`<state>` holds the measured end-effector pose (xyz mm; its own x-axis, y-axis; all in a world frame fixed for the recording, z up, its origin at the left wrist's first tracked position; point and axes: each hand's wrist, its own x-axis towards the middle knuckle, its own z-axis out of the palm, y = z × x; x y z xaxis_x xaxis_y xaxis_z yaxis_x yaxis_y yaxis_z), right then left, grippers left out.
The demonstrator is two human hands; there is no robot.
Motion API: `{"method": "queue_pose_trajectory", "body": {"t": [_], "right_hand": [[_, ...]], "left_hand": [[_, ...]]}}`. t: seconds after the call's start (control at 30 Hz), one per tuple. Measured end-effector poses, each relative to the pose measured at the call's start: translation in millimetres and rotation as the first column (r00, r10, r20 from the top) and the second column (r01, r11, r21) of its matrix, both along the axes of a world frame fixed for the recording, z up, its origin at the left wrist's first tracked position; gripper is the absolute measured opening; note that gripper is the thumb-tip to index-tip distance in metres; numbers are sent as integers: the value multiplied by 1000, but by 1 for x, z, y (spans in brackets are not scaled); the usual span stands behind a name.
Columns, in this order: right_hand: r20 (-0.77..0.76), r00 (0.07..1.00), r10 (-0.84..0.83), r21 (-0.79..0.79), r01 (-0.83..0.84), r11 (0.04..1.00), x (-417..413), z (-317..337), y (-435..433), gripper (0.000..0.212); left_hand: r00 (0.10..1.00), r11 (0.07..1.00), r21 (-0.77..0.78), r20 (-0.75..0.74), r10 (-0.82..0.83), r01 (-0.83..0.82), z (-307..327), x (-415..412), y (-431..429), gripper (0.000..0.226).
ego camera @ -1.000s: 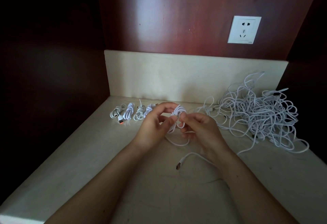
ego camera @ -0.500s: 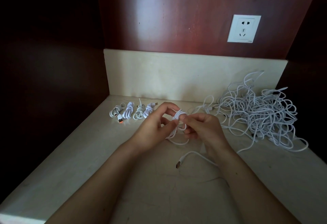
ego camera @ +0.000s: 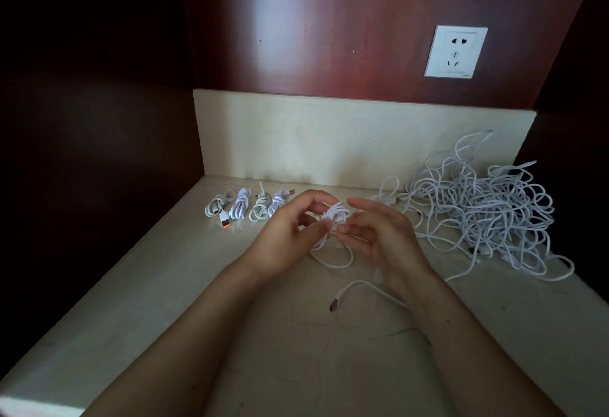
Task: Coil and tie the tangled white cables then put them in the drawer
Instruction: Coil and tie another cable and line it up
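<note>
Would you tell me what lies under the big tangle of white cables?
The tangle rests on the cream counter, which shows through its loose outer loops. Its dense middle hides whatever lies beneath.

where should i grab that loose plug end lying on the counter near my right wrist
Pinch the plug itself by its two long sides, coming straight down from above. It lies flat on the counter with bare surface around it, and its stiff body should give a firmer hold than the thin cable curving away under the right forearm.
</note>
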<state>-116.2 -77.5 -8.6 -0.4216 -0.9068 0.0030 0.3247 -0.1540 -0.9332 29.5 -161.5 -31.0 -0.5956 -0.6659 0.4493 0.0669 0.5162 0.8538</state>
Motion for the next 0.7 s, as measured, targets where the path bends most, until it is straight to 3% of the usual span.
{"method": "queue_pose_trajectory", "body": {"t": [0.1, 0.27, 0.47, 0.63, 0.7], "right_hand": [[-10, 997, 74, 29, -74, 997, 1, 0, -1, 22], [-270, 962, 25, 102, 3, 995, 3, -5, -2, 15], [-503, 855, -121, 42, 164, 986, 1, -9, -6, 16], [-235, 944, -230, 2, 237, 971, -6, -10, -10, 16], [-219, 948, -231, -3, 236, 972, -5, -12, -11, 16]], "left_hand": [[999, 1000, -25, 43, -13, 14, 0, 2, 0, 37], [984, 990, -139, 173, 52, -28, -5, 5, -2, 58], [964, 977, -210, 254, 83, -29, -2, 3, 4, 52], [977, 994, -106, 215, -6, 30, -1, 2, 2, 34], [978, 995, -81, 201, -47, 65, -1, 2, 2, 29]]}}
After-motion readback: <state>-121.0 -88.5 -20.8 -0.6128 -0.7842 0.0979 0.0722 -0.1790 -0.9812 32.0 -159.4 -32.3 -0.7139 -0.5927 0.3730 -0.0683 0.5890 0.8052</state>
